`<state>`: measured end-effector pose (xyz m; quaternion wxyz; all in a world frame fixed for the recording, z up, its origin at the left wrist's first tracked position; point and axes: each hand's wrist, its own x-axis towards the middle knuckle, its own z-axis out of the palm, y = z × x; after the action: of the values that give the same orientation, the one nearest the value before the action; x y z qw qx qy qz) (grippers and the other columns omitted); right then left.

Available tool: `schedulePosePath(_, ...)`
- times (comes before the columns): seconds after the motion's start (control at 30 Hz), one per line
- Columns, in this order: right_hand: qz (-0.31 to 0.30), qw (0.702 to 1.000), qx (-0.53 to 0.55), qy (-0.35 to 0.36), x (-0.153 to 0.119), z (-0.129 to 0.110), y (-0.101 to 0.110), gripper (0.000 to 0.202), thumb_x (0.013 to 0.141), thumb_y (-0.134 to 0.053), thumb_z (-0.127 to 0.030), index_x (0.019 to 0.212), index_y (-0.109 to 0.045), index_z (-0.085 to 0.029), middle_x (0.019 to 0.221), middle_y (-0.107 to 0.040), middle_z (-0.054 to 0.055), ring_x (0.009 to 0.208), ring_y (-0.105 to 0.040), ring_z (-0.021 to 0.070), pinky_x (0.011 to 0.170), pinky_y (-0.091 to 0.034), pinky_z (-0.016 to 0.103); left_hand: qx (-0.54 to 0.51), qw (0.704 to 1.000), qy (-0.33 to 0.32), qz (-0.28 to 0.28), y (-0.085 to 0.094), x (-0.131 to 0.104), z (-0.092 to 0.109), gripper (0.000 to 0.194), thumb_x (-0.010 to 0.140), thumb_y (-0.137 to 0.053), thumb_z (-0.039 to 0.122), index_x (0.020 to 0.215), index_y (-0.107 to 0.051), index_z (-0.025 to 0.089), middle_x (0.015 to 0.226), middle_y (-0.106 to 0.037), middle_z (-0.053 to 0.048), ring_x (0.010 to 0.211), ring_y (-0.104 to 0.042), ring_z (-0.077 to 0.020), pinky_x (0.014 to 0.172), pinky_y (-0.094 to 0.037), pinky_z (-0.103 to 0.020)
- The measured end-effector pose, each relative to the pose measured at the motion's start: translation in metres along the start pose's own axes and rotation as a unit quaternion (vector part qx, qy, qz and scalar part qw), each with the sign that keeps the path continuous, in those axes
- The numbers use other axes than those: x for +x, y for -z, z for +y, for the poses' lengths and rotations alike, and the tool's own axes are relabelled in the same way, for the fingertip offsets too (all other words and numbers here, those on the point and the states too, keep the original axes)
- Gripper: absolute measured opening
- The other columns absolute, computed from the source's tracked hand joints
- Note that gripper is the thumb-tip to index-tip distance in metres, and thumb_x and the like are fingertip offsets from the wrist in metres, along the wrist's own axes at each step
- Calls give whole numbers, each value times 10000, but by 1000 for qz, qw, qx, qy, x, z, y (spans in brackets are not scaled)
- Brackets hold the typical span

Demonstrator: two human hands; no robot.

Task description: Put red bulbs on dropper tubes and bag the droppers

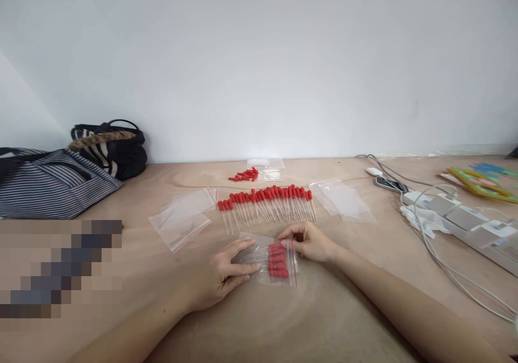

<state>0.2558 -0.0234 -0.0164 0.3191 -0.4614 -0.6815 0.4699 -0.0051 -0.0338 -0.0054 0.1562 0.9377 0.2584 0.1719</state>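
Note:
A clear zip bag (263, 279) lies on the table with several red-capped droppers (278, 260) inside, their red bulbs toward its red-striped edge. My left hand (226, 268) rests on the bag's left part, fingers spread. At the upper right corner, the fingers of my right hand (305, 241) pinch the bag by its zip edge. Just beyond my hands, a row of droppers with red bulbs (267, 193) and clear stems lies on the table. Behind it sit loose red bulbs (245, 175) beside small clear packets (270, 171).
Flat clear bags lie left (182, 217) and right (346, 201) of the row. A power strip (465, 223) with white cables, a tissue (424, 220) and a black device (390, 184) are at right. Striped (60, 182) and black (129, 155) bags stand at left.

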Motion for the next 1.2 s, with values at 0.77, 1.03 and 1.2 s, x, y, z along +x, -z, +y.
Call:
schedulePosePath(0.77,-3,1000,19,-4,2,6,-4,344,707,-620,-347,988,-571,-154,697,-601,-7,598,-538,94,571,-433,223,14,999,-37,-4,-2,2,-5,323,854,-457,198,1130,-560,333,1290,-478,-21,1230,-363,-239,977,-363,-448)
schedulePosePath(1.03,-39,999,-10,13,-1,-1,1,326,674,-652,-351,934,-617,-158,731,-637,6,585,-535,91,562,-425,219,10,999,-38,-11,2,2,-3,355,845,-474,167,1136,-544,359,1289,-478,12,1244,-343,-232,984,-355,-451)
schedulePosePath(1.2,-73,996,41,27,-2,0,7,383,695,-633,-390,999,-616,-157,870,-666,46,752,-602,137,692,-474,275,-12,998,-42,-34,1,2,-2,374,853,-467,174,1192,-497,328,1268,-500,1,1220,-385,-220,1003,-334,-455)
